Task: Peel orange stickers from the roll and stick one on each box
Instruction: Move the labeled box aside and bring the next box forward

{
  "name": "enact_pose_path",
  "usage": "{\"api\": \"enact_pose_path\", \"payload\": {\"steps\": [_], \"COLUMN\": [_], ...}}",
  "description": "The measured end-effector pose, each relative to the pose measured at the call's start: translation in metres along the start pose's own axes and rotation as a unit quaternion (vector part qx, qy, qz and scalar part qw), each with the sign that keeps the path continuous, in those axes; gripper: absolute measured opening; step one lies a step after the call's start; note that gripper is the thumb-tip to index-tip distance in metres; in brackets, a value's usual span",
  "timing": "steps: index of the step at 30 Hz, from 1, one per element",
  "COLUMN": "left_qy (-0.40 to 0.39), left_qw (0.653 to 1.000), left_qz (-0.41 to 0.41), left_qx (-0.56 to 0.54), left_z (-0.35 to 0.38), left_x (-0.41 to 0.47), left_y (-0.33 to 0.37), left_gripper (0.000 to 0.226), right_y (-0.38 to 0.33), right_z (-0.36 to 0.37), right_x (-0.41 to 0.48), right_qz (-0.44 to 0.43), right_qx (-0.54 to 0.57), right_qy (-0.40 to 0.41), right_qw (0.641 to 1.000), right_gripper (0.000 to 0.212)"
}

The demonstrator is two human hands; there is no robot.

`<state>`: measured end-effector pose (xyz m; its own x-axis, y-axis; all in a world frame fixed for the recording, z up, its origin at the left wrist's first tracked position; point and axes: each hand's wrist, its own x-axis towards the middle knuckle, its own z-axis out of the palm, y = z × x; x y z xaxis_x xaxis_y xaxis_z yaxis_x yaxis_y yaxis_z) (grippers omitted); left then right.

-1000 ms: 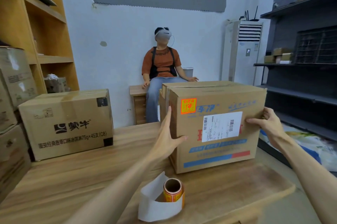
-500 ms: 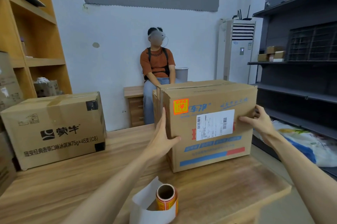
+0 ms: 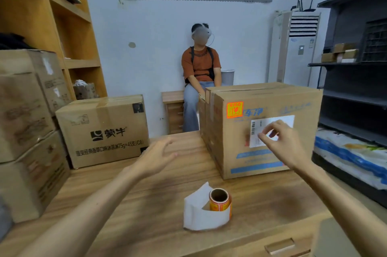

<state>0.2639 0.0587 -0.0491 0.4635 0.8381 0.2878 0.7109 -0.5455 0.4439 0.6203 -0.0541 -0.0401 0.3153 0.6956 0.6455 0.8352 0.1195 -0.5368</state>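
A cardboard box with blue print stands on the right of the wooden table. It bears an orange sticker at its upper left and a white shipping label. My right hand hovers in front of the label, fingers loosely curled, holding nothing. My left hand is off the box, over the table to its left, fingers relaxed. The sticker roll stands near the table's front with white backing paper trailing round it. A second box with black print sits on the table at the left.
Stacked cartons line the left edge beside a wooden shelf unit. A person sits on a bench behind the table. A dark metal rack and printed sacks stand to the right. A drawer handle shows below the table's front.
Both hands have let go of the blue-print box's sides. My left hand moved left over the table; my right hand moved in front of the label. The view has shifted.
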Motion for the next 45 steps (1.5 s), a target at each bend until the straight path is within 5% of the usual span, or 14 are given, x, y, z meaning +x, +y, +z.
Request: {"api": "enact_pose_path", "payload": {"steps": [10, 15, 20, 32, 42, 45], "left_qy": [0.129, 0.24, 0.232, 0.149, 0.158, 0.159], "left_qw": [0.981, 0.954, 0.961, 0.978, 0.948, 0.935], "left_qz": [-0.076, -0.121, -0.116, -0.117, -0.194, -0.224], "left_qx": [0.126, 0.13, 0.097, 0.091, 0.194, 0.223], "left_z": [-0.148, -0.217, -0.233, -0.215, -0.19, -0.178], "left_x": [-0.138, -0.2, -0.187, -0.046, 0.038, 0.045], "left_y": [-0.084, -0.125, -0.14, -0.156, -0.204, -0.212], "left_gripper": [0.032, 0.021, 0.034, 0.056, 0.061, 0.063], "right_y": [-0.213, -0.332, -0.392, -0.33, -0.249, -0.245], "right_z": [0.146, 0.198, 0.237, 0.25, 0.319, 0.328], "right_x": [-0.034, -0.045, -0.025, 0.078, 0.157, 0.156], "right_qz": [-0.15, -0.224, -0.239, -0.133, -0.057, -0.038], "right_qx": [0.072, 0.093, 0.051, -0.007, 0.014, 0.054], "right_qy": [-0.217, -0.234, -0.247, -0.201, -0.233, -0.255], "right_qw": [0.962, 0.942, 0.938, 0.971, 0.971, 0.965], "right_gripper": [0.019, 0.028, 0.051, 0.052, 0.087, 0.083]}}
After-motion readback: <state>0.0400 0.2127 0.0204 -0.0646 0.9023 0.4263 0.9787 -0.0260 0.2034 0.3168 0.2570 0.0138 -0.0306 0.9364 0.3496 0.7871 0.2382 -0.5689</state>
